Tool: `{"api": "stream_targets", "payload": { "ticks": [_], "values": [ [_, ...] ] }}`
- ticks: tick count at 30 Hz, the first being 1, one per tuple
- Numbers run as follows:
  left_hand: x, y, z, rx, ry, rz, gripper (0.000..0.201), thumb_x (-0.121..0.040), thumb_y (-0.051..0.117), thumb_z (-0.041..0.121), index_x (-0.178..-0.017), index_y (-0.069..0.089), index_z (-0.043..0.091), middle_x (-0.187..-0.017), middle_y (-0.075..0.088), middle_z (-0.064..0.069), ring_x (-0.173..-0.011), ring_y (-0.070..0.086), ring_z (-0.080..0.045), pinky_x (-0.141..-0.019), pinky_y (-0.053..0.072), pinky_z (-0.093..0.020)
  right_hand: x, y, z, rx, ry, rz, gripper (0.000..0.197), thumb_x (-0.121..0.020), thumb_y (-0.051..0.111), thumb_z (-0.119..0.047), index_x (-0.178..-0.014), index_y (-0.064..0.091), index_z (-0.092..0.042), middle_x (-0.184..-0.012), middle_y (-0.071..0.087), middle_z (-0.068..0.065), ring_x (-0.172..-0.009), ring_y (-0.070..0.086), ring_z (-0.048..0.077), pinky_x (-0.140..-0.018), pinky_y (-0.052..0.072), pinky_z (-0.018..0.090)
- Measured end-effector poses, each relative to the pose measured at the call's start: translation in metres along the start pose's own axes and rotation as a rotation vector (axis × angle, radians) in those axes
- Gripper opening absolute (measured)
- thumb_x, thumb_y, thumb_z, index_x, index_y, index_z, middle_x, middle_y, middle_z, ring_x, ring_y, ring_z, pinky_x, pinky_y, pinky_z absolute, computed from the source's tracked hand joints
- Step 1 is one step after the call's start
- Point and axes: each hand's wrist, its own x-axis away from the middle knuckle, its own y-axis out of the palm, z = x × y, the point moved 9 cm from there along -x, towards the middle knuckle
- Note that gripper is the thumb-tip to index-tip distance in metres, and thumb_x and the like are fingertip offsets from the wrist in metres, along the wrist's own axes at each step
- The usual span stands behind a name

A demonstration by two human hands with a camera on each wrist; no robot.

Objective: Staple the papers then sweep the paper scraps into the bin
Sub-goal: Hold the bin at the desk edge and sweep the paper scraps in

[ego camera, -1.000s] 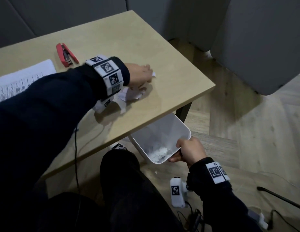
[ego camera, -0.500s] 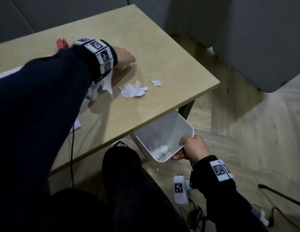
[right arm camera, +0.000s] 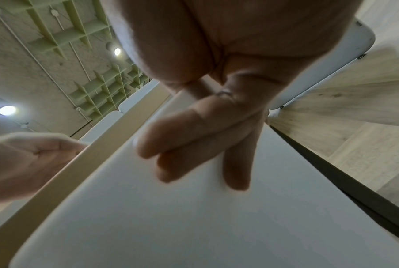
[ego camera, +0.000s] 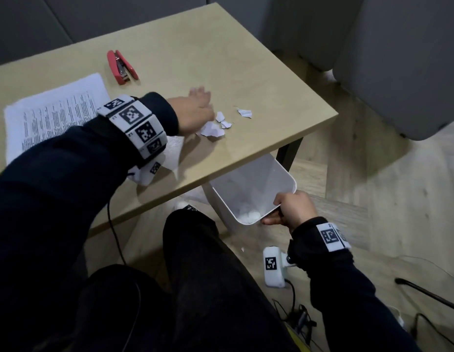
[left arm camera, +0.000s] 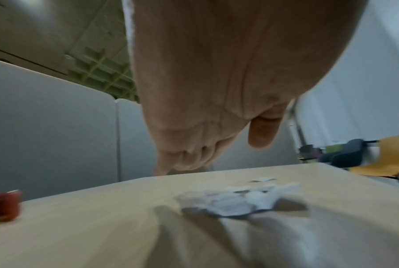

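L hand (ego camera: 195, 111) flat, fingers straight, beside scraps (ego camera: 215, 127) on table (ego camera: 271, 97); R hand (ego camera: 293, 208) fingers gripping bin (ego camera: 258, 181) rim.

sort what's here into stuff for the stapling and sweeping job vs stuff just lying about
For the job: scraps, bin, papers, stapler, left hand, right hand.

Lying about: cables on the floor, grey panels beside the table.

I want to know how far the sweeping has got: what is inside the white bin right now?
A small heap of white paper scraps lies at the bottom of the bin. The table edge hides its far part.
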Motion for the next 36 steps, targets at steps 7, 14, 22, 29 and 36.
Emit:
{"api": "stream_targets", "payload": {
  "ticks": [7,14,22,29,36],
  "values": [
    [0.007,0.015,-0.005,-0.185,-0.082,-0.177,0.037,-0.091,0.033,-0.007,-0.122,0.050,0.004,-0.138,0.038,-0.031,-0.133,0.035,-0.044,-0.106,0.035,-0.042,0.001,0.001,0.002,0.027,-0.001,0.008,0.013,-0.079,0.040,0.004,-0.089,0.049,0.002,-0.047,0.065,0.022,-0.050,0.067,0.040,-0.082,0.057,0.060],
    [0.035,0.050,0.050,0.079,-0.008,-0.114,0.074,-0.092,0.032,0.035,-0.152,0.010,-0.004,-0.162,-0.003,-0.020,-0.151,0.000,-0.030,-0.122,0.011,-0.043,0.002,0.005,0.001,0.028,-0.010,-0.006,0.012,-0.078,0.040,0.002,-0.086,0.047,0.000,-0.048,0.064,0.024,-0.057,0.068,0.044,-0.088,0.052,0.063],
    [0.086,0.085,0.092,0.053,0.207,-0.168,0.069,-0.101,0.026,0.032,-0.153,-0.010,0.003,-0.161,-0.021,-0.013,-0.150,-0.017,-0.021,-0.124,-0.003,-0.035,0.005,0.002,-0.001,0.012,-0.019,0.014,0.012,-0.078,0.039,0.004,-0.085,0.049,0.001,-0.040,0.061,0.019,-0.044,0.066,0.038,-0.081,0.054,0.059],
    [0.070,0.053,0.097,0.041,0.266,-0.125,0.052,-0.102,0.017,0.021,-0.151,0.022,0.004,-0.160,0.014,-0.014,-0.150,0.012,-0.025,-0.122,0.012,-0.035,0.007,0.000,-0.004,0.007,-0.023,0.013,0.024,-0.081,0.039,0.004,-0.103,0.048,0.009,-0.041,0.062,0.021,-0.040,0.065,0.034,-0.076,0.058,0.054],
    [-0.029,0.010,0.019,-0.078,-0.087,-0.066,0.066,-0.097,0.032,0.026,-0.153,0.007,0.000,-0.161,-0.012,-0.022,-0.150,-0.005,-0.039,-0.122,0.005,-0.050,0.008,0.000,-0.005,-0.032,-0.025,-0.005,0.017,-0.082,0.038,0.009,-0.096,0.048,0.010,-0.037,0.060,0.015,-0.034,0.061,0.034,-0.040,0.056,0.033]
  ]
}}
